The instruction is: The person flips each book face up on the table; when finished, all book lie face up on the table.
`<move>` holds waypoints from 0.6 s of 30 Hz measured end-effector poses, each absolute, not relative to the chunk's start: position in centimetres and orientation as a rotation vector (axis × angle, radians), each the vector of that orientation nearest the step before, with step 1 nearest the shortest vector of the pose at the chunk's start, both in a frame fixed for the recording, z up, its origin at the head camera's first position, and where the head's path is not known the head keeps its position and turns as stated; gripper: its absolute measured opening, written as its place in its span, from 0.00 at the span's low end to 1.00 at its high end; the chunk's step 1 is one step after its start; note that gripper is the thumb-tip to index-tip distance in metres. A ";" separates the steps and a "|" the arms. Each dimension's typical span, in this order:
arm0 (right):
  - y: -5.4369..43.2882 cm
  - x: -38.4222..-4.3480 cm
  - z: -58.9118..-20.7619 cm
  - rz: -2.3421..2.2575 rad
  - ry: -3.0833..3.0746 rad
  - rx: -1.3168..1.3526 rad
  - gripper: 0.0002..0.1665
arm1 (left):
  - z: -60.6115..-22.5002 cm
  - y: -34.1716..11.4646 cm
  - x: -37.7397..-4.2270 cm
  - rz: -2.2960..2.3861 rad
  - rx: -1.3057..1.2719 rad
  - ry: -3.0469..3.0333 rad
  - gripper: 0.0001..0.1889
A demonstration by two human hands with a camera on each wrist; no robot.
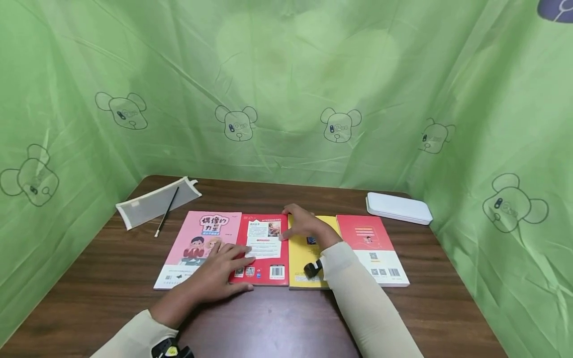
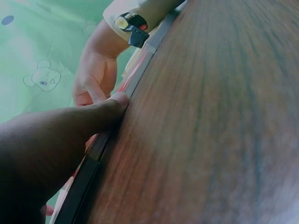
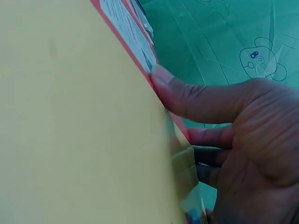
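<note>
Four books lie side by side: a pink book (image 1: 226,226), a red book (image 1: 278,258), a yellow book (image 1: 299,278) and a red-and-white book (image 1: 364,233). My left hand (image 1: 219,273) rests across the left part of the red book, fingers spread over its cover. Its thumb (image 2: 119,99) presses the book's front edge in the left wrist view. At the red book's far right corner is my right hand (image 1: 306,223), with its wrist above the yellow book. The right thumb (image 3: 187,95) touches the red cover; the other fingers (image 3: 212,136) reach past the far edge.
On the table (image 1: 268,328), a pale mesh pouch (image 1: 147,204) lies at the back left with a black pencil (image 1: 167,211) across it. A white case (image 1: 398,207) sits at the back right. Green curtain (image 1: 286,74) surrounds the table's back and sides.
</note>
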State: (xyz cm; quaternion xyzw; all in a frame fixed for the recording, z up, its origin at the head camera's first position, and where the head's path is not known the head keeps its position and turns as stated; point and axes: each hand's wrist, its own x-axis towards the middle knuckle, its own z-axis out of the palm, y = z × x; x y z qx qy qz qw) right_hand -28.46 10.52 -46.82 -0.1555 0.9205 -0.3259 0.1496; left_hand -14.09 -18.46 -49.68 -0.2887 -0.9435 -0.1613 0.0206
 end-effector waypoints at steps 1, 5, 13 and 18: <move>10.6 -28.4 -46.8 -0.971 2.628 -0.439 0.50 | -49.7 -18.5 -14.1 -0.495 -0.901 -2.923 0.41; 10.7 -28.5 -46.6 -1.041 2.591 -0.436 0.48 | -49.7 -18.5 -14.2 -0.483 -0.918 -2.917 0.41; 11.3 -28.6 -45.8 -1.058 2.568 -0.505 0.46 | -49.6 -18.6 -14.2 -0.497 -0.930 -2.902 0.41; 11.9 -28.8 -45.4 -1.091 2.530 -0.537 0.48 | -49.6 -18.8 -14.1 -0.481 -0.948 -2.894 0.40</move>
